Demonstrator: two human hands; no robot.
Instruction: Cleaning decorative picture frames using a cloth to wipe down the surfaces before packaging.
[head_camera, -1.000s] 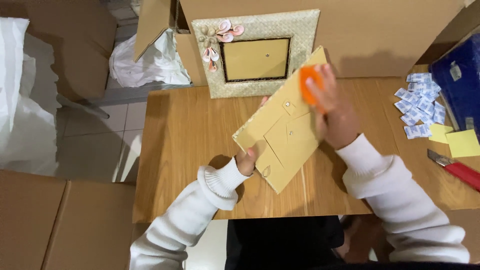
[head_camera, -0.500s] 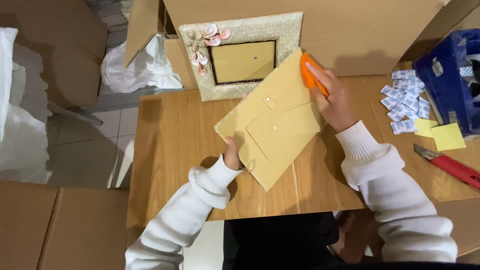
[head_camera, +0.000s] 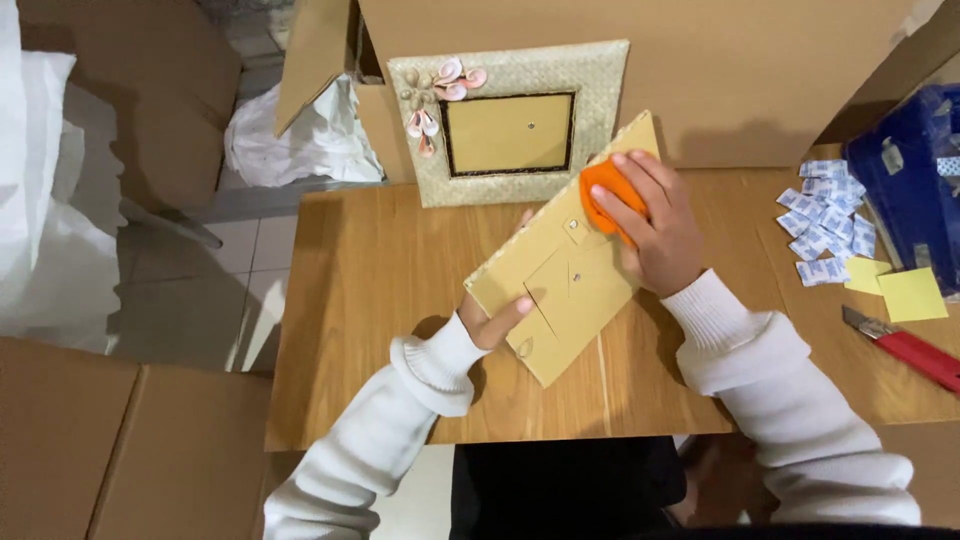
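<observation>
Two hands work: my left hand (head_camera: 492, 322) pinches the flat brown cardboard frame back (head_camera: 560, 265) at seven o'clock; my right hand (head_camera: 655, 225) presses a soft orange cloth (head_camera: 603, 192) at one o'clock. It seems light and stiff.

The left hand (head_camera: 492, 322) steadies a tan frame back (head_camera: 565, 262) while the right hand (head_camera: 655, 232) presses an orange cloth (head_camera: 603, 190) on it.
</observation>
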